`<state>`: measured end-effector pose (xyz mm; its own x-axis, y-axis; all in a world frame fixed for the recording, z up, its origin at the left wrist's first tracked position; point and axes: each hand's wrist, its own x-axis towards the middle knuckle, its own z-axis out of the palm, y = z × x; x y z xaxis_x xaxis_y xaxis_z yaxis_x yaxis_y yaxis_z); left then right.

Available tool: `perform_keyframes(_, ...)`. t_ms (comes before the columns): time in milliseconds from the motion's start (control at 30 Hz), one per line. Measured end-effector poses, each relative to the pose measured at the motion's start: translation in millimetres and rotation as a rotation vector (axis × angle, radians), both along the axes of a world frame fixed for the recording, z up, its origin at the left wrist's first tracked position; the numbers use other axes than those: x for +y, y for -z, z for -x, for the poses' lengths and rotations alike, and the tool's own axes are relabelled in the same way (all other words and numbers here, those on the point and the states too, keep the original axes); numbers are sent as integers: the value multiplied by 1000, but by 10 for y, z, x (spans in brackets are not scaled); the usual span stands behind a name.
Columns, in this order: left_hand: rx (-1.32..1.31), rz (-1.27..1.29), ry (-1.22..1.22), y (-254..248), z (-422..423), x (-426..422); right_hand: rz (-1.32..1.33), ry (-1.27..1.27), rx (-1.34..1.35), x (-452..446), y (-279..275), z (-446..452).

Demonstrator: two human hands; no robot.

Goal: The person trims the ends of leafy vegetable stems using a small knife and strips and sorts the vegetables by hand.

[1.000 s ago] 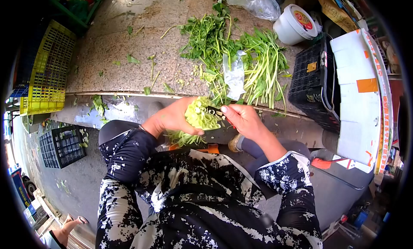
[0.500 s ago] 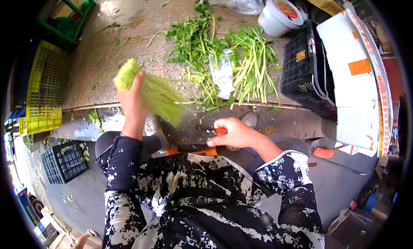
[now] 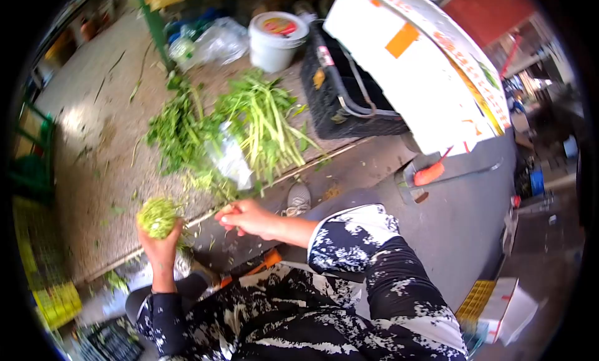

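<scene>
My left hand [image 3: 161,243] is wrapped round a bunch of pale green stems [image 3: 157,217], with its stem ends facing up toward me. Just to its right, my right hand [image 3: 249,219] is held with curled fingers over the front edge of the platform. A hint of red shows at those fingers, but what they hold is too blurred to name. Beyond the hands lies a heap of leafy greens [image 3: 175,133], with long-stemmed greens [image 3: 268,127] beside it. A crumpled clear plastic piece [image 3: 232,158] rests between them.
A lidded white tub [image 3: 272,49] and clear plastic bags [image 3: 221,41] stand at the back. To the right are a black crate [image 3: 327,92] and a large white box [image 3: 399,64]. An orange-handled tool [image 3: 429,174] hangs below the box. A yellow crate [image 3: 57,305] is at left.
My view has swung to the right. The stem bunch in my left hand has turned from lying sideways to pointing its ends at me. My right hand is closer to it.
</scene>
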<state>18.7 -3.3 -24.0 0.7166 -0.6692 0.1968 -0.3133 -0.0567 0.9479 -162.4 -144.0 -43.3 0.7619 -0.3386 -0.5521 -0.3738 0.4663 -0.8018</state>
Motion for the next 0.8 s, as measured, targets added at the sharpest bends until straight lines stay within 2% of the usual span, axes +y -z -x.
perform_keyframes(33, 164, 65, -34, -35, 23, -61, 177, -1, -41, -5, -44, -23)
perform_keyframes(100, 672, 114, -19, -50, -76, -95, 537, -141, -118, -45, -141, -77)
perform_keyframes(167, 988, 249, 14, 67, -114, -139, 1083, -48, -349, 20, -30, -147)
perform_keyframes(200, 980, 258, 30, 50, -99, -173, 1036, -102, -323, 23, -94, -156)
perform_keyframes(233, 1119, 298, 24, 44, -71, -202, 842, -154, -246, 42, -197, -154)
perform_keyframes(267, 1261, 335, 19, 39, -43, -239, 875, -151, -217, 76, -200, -156)
perform_keyframes(333, 1256, 341, 34, 35, 3, -315, 989, -182, -166, 114, -197, -179)
perform_keyframes(433, 1217, 316, 0, 61, 97, -365, 990, -247, -85, 123, -355, -105)
perform_keyframes(467, 1197, 304, 16, 77, 126, -380, 984, -348, 15, 108, -357, -117)
perform_keyframes(533, 1177, 296, 38, -4, 217, -431, 1026, -338, 22, 52, -349, -93)
perform_keyframes(567, 1125, 334, 106, -49, 259, -443, 1057, -332, 23, 37, -335, -88)
perform_keyframes(600, 1071, 368, 165, -101, 280, -434, 966, -384, 103, -28, -632, -83)
perform_keyframes(633, 1069, 342, 210, -43, 207, -411, 1036, -345, 106, -96, -617, -58)
perform_keyframes(700, 915, 196, -155, -182, 238, -345, 968, -258, 44, -297, -833, 50)
perform_keyframes(733, 792, 227, -153, -312, 285, -256, 1160, -230, 60, -428, -965, 151)
perform_keyframes(767, 784, 220, -159, -479, 307, -103, 1334, -206, 91, -592, -1009, 278)
perform_keyframes(800, 694, 293, 163, -670, 351, 93, 1501, -157, 108, -792, -1116, 429)
